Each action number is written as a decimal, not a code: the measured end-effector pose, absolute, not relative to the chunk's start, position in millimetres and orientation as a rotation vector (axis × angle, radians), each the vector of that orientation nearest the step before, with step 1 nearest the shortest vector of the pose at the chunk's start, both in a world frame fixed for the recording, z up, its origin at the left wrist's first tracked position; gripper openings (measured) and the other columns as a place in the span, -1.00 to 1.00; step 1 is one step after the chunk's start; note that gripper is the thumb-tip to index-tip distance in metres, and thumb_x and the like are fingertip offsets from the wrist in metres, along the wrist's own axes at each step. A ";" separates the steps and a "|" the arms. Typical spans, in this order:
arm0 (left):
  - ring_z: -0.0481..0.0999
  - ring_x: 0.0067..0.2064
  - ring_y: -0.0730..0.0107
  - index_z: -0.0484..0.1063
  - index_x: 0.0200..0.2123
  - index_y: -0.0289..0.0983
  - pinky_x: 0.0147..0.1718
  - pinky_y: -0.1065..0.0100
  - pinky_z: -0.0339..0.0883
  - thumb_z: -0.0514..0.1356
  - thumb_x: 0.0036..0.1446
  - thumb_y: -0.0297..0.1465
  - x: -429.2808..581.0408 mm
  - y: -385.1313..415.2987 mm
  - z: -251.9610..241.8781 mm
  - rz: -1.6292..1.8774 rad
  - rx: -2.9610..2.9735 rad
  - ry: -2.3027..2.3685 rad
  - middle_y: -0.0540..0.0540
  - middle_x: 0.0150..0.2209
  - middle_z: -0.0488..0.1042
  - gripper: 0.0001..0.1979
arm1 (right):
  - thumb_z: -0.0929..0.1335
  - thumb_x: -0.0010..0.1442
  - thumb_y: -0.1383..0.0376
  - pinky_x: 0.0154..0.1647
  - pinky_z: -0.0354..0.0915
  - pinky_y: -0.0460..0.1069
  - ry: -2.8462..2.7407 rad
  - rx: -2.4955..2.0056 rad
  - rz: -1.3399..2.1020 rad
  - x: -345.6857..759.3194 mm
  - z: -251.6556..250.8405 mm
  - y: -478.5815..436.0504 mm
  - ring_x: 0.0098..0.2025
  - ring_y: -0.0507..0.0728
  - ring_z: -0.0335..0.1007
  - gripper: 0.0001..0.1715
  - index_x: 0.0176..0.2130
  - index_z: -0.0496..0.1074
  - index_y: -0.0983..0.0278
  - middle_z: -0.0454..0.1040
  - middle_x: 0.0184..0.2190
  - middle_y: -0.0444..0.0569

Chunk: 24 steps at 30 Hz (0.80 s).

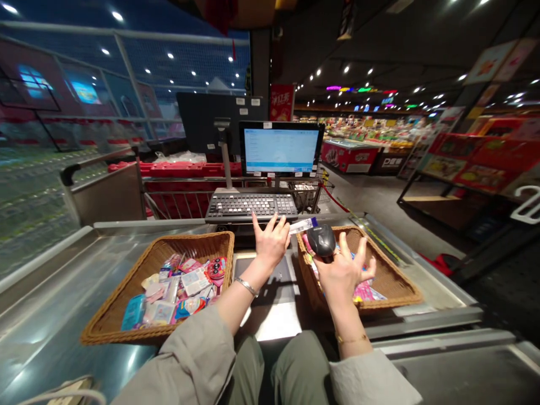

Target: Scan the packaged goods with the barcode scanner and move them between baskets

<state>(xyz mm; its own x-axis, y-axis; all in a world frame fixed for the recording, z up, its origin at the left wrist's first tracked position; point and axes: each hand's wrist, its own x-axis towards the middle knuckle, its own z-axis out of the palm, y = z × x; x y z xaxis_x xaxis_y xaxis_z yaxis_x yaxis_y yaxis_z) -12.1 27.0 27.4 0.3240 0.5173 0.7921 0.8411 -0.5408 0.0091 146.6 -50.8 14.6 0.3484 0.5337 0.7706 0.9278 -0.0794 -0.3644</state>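
Observation:
My left hand [272, 243] is raised just in front of the black keyboard [252, 206]. Its fingers fan upward while the thumb side pinches a small white and purple packet [302, 225]. My right hand [343, 271] holds a black handheld barcode scanner [321, 240] over the right wicker basket [399, 281], with the scanner's head close under the packet. The left wicker basket [126, 292] holds several small colourful packets [177, 292]. More packets lie in the right basket, partly hidden by my right hand.
A lit monitor [280, 149] stands behind the keyboard, with red shopping carts [181, 191] beyond it. The steel checkout counter [54, 298] stretches left and right. Shop shelves [476, 163] and an aisle lie to the right.

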 end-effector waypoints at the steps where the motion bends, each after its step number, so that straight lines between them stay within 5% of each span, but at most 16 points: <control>1: 0.40 0.23 0.00 0.51 -0.02 -0.16 0.25 -0.45 -0.67 0.10 0.32 -0.33 -7.2 27.5 26.9 -1.088 -2.195 -1.197 -0.16 0.09 0.53 -0.75 | 0.32 0.16 -0.04 0.24 -0.25 0.40 -1.292 -1.749 -0.572 150.8 14.6 -50.6 0.40 0.41 -0.13 -0.54 -0.19 0.56 0.24 0.45 0.13 0.13; 24: 0.30 0.29 -0.05 0.52 -0.09 -0.23 0.24 -0.53 -0.51 0.04 0.33 -0.40 100.5 33.1 9.6 -0.747 -2.526 -1.240 -0.18 0.17 0.46 -0.74 | 0.37 0.09 0.08 0.26 -0.28 0.40 -1.065 -1.932 -0.535 243.1 2.5 -50.0 0.41 0.37 -0.21 -0.66 -0.23 0.56 0.24 0.42 0.16 0.14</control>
<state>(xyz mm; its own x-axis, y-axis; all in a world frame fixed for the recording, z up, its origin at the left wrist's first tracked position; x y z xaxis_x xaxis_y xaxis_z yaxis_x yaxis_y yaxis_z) 100.5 33.1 9.6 0.5119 0.6710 0.5364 0.7880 -0.6154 0.0177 243.1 -50.0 2.5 0.5468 0.4757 0.6890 0.8368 -0.2817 -0.4695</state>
